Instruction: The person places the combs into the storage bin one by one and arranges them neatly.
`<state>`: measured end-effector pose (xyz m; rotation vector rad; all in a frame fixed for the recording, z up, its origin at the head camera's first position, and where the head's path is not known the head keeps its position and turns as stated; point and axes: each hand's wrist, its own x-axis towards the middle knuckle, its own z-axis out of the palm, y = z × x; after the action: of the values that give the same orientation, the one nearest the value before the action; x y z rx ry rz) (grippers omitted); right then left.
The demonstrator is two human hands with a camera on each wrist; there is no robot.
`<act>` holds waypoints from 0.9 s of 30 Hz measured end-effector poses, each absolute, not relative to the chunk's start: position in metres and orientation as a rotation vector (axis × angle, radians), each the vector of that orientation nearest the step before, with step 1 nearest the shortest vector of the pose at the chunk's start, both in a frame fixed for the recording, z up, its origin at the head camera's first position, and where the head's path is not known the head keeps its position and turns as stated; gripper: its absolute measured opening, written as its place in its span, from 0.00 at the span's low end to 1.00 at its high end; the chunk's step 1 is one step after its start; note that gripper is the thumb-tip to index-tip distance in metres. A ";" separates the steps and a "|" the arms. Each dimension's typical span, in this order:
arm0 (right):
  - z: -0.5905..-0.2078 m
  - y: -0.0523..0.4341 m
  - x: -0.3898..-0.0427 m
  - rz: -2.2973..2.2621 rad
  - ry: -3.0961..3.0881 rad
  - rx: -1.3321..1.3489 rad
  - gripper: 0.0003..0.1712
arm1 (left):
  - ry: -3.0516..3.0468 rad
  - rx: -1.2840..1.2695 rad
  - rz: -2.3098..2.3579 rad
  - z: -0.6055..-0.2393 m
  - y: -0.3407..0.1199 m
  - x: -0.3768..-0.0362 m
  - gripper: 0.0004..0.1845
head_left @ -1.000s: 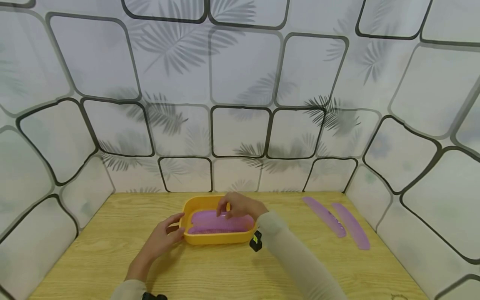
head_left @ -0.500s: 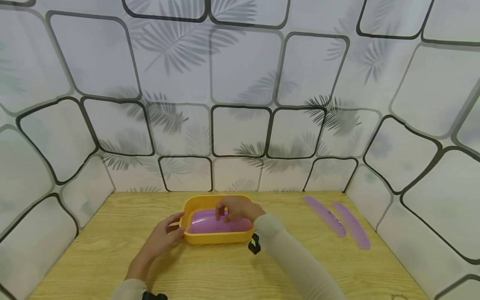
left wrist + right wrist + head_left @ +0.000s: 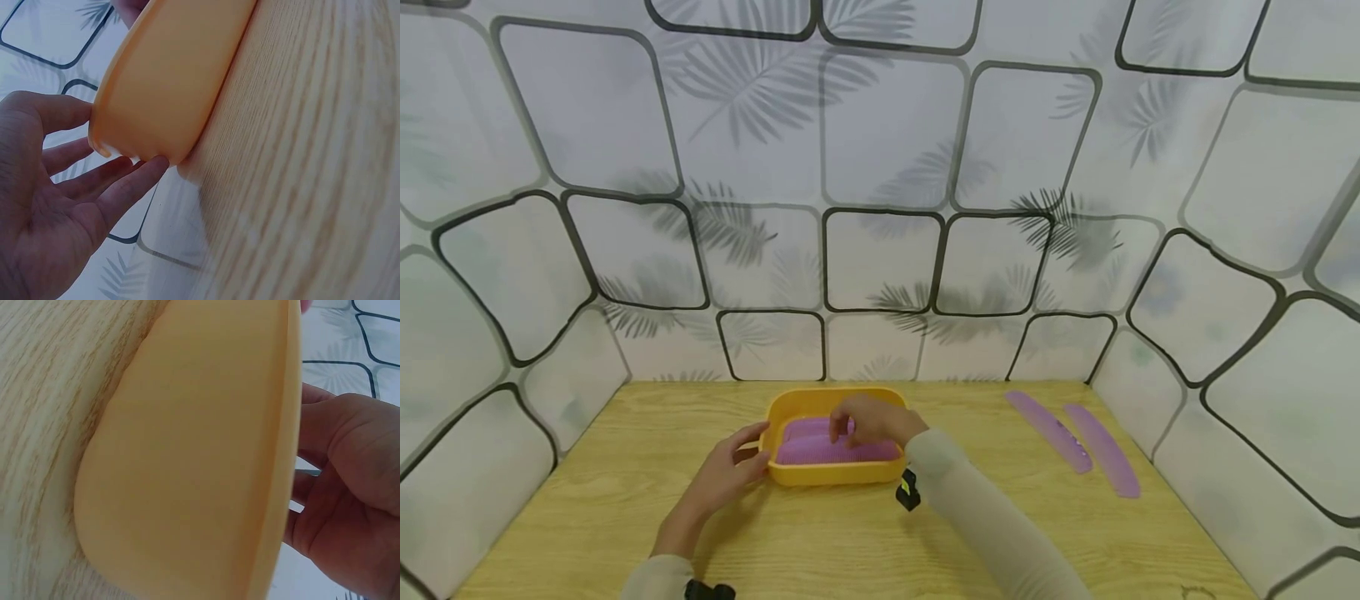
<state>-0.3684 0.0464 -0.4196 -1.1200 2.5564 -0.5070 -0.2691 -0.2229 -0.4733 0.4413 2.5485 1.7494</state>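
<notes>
In the head view a yellow plastic basket (image 3: 838, 475) stands on the table with purple combs (image 3: 805, 451) lying lengthwise inside, their fine teeth showing. My left hand (image 3: 730, 468) touches the basket's left end with thumb and fingers spread and fairly straight. The left wrist view shows its fingertips (image 3: 161, 164) against the end wall (image 3: 150, 106). My right hand (image 3: 872, 419) reaches in over the right side, fingers bent down, thumb and forefinger pinching a comb. In the right wrist view the basket wall (image 3: 181, 456) hides those fingertips.
Two more purple combs, one on the left (image 3: 1051, 432) and one on the right (image 3: 1103, 450), lie slanted on the wooden table (image 3: 850, 550) at the right. Patterned white panels (image 3: 880, 275) stand behind and along both sides.
Inside the basket the combs have tilted and shifted under my right hand, which has moved slightly down and left. The left hand and the basket stay nearly where they were.
</notes>
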 end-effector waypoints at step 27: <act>-0.427 0.056 -0.365 -0.565 2.551 -1.125 0.19 | 2.477 0.432 1.821 -0.475 -0.223 -0.271 0.32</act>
<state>-0.3650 0.0564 -0.4267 -1.1254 2.5514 -0.5654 -0.2714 -0.2234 -0.4747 0.4321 2.4769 1.8207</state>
